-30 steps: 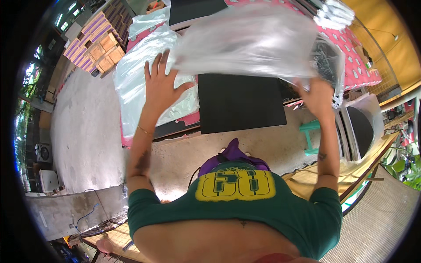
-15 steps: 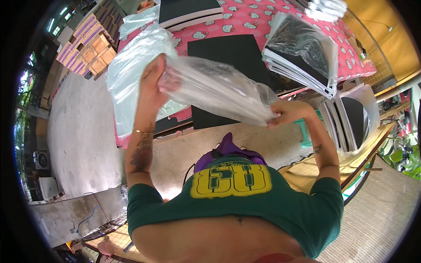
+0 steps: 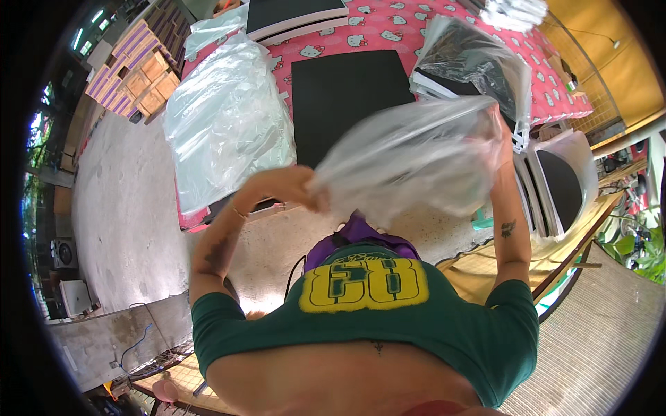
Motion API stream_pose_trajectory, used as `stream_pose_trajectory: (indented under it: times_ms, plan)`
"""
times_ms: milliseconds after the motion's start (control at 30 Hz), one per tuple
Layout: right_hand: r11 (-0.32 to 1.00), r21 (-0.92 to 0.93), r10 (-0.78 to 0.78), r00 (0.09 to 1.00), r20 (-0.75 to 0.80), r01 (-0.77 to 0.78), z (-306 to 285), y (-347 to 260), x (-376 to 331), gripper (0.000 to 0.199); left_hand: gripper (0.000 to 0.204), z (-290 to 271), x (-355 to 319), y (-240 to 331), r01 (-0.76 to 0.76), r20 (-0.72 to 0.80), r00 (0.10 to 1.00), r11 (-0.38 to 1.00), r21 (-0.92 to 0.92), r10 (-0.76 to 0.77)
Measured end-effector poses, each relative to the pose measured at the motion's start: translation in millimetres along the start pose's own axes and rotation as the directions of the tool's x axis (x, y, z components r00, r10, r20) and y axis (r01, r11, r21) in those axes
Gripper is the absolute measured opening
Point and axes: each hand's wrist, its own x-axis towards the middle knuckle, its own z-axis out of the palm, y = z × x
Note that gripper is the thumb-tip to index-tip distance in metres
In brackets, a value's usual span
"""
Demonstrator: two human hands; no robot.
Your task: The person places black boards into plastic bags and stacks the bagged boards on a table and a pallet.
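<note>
- The bag (image 3: 416,159), clear and blurred, is held over the near right part of the board (image 3: 347,87).
- Its long axis slants across the board's near side, from near the board's near left corner to a higher point right of it.
- The left hand (image 3: 312,193) is nearer the board; its fingers are curled, pinching the bag's left end.
- The right hand (image 3: 498,135) is well right of the board at the bag's other end, veiled by plastic; I cannot tell whether it grips or is spread.
- On the tabletop (image 3: 361,31), film (image 3: 229,125) lies left of the board, bagged sheets (image 3: 475,59) right.
</note>
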Motion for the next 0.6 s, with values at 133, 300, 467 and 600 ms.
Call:
stream_pose_trajectory:
  times_ms: [133, 300, 467, 600]
  plan:
    - [0.901, -0.353, 0.133, 0.934, -0.333, -0.254, 37.9, 25.6, -8.5, 0.042, 0.044, 9.0, -12.0, -7.5, -0.263, -0.451, 0.885, 0.92, -0.29, 0.11]
    - [0.935, -0.22, 0.247, 0.955, -0.162, -0.279, -24.6, 50.4, -37.4, 0.035, 0.036, 20.9, -18.7, -32.8, -0.248, -0.341, 0.927, 0.428, -0.869, -0.154]
    - [0.774, -0.309, 0.453, 0.824, -0.339, -0.553, -8.2, 91.2, -50.4, 0.044, 0.031, 46.8, -26.7, -61.6, -0.285, -0.374, 0.924, 0.796, -0.534, 0.08]
    - [0.86, -0.076, 0.51, 0.855, 0.092, -0.504, -33.5, 141.3, -85.1, 0.059, 0.03, 72.3, -66.1, -104.3, -0.517, -0.595, 0.755, 0.308, -0.799, -0.277]
